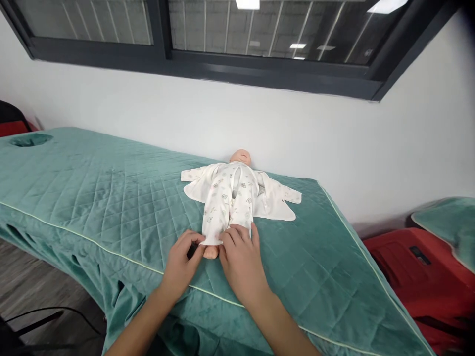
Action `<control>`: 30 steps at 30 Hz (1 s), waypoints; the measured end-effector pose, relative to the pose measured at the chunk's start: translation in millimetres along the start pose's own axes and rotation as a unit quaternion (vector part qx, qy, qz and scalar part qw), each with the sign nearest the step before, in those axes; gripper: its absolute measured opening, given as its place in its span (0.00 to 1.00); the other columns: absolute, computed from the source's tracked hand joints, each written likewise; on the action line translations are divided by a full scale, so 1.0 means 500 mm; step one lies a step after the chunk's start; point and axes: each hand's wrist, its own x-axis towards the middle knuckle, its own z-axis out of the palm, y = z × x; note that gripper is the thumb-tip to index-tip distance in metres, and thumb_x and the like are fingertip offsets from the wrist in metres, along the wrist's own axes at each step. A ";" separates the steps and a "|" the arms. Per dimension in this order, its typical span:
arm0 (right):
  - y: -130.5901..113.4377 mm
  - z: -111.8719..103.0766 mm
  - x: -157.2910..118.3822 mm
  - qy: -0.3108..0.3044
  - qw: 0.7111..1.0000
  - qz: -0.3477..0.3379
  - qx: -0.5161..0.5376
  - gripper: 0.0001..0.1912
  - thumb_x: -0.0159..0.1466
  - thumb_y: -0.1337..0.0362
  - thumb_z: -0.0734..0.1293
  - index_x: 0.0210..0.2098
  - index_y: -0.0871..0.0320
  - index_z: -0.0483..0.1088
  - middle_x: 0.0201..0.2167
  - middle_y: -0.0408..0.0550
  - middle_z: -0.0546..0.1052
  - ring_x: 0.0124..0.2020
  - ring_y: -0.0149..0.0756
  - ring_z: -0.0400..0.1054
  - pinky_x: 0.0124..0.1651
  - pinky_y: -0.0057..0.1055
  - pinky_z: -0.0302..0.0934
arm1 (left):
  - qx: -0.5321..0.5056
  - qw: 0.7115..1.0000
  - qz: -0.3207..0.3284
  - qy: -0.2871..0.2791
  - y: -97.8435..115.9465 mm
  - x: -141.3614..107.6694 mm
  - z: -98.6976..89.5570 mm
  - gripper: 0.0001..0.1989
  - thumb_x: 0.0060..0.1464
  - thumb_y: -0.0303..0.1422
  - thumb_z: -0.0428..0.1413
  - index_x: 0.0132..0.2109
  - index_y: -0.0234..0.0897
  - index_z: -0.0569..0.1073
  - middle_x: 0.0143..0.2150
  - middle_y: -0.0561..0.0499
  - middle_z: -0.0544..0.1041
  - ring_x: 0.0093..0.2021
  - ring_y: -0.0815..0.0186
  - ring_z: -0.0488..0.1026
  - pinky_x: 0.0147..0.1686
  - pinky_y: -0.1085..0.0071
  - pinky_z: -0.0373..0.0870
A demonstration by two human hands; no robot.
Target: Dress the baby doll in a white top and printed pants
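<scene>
Pale wall (148,109) fills the back of the room, with a dark-framed window (208,29) set high across it. Below, a long bed (126,207) under a quilted green cover stands against that wall, a round hole near its far left end. Off to the right, a red plastic object (426,282) sits low beside the bed.

On the bed, right of its middle as I see it, a baby doll (242,157) lies with its head close to the wall and its feet towards the person. A light jacket (274,195) spreads out on both sides of it, sleeves wide. Over the body and legs lie white printed trousers (222,202), their long axis running straight away from the person.

Both hands meet the near end of that line, so the trousers extend ahead of them, towards the wall. The left hand (185,262) pinches the outer corner of one hem. The right hand (240,257) rests its fingers at the inner side, over the other leg's end; I cannot tell whether it grips cloth. Neither is nearer: both touch. Between them pokes one small bare foot (211,252).
</scene>
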 end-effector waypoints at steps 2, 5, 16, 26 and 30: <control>0.000 0.002 0.000 0.006 1.000 -0.012 0.004 0.06 0.67 0.70 0.62 0.40 0.54 0.69 0.43 0.47 0.76 0.52 0.44 0.67 0.69 0.59 0.42 | 0.001 1.000 0.014 0.019 0.007 -0.007 -0.008 0.05 0.63 0.33 0.53 0.40 0.39 0.73 0.38 0.51 0.74 0.40 0.65 0.72 0.42 0.68 0.67; -0.004 -0.004 -0.003 0.011 0.999 -0.042 0.031 0.06 0.67 0.69 0.62 0.41 0.54 0.69 0.41 0.45 0.75 0.47 0.40 0.68 0.69 0.56 0.42 | 0.023 0.998 0.042 0.039 0.011 -0.015 -0.021 0.04 0.62 0.32 0.53 0.40 0.39 0.72 0.38 0.52 0.74 0.40 0.66 0.72 0.42 0.70 0.67; 0.046 -0.018 -0.048 0.083 0.942 0.085 0.314 0.19 0.68 0.72 0.58 0.54 0.51 0.68 0.56 0.50 0.70 0.57 0.39 0.65 0.61 0.43 0.61 | 0.101 0.986 0.133 0.024 0.040 0.008 -0.012 0.08 0.61 0.27 0.51 0.48 0.38 0.70 0.47 0.48 0.73 0.50 0.62 0.68 0.51 0.63 0.65; 0.082 0.018 -0.083 0.041 0.963 0.186 0.190 0.09 0.62 0.69 0.64 0.43 0.56 0.66 0.40 0.50 0.72 0.43 0.44 0.67 0.47 0.43 0.64 | 0.313 0.922 0.201 -0.108 0.088 0.050 0.060 0.10 0.55 0.22 0.55 0.44 0.37 0.72 0.49 0.47 0.74 0.59 0.54 0.64 0.56 0.55 0.63; 0.085 0.017 -0.069 0.027 0.967 0.195 0.163 0.10 0.61 0.74 0.61 0.41 0.56 0.65 0.37 0.48 0.71 0.39 0.41 0.66 0.41 0.38 0.62 | 0.299 0.931 0.194 -0.077 0.075 0.050 0.067 0.09 0.54 0.20 0.54 0.40 0.37 0.73 0.48 0.47 0.75 0.57 0.55 0.66 0.54 0.55 0.64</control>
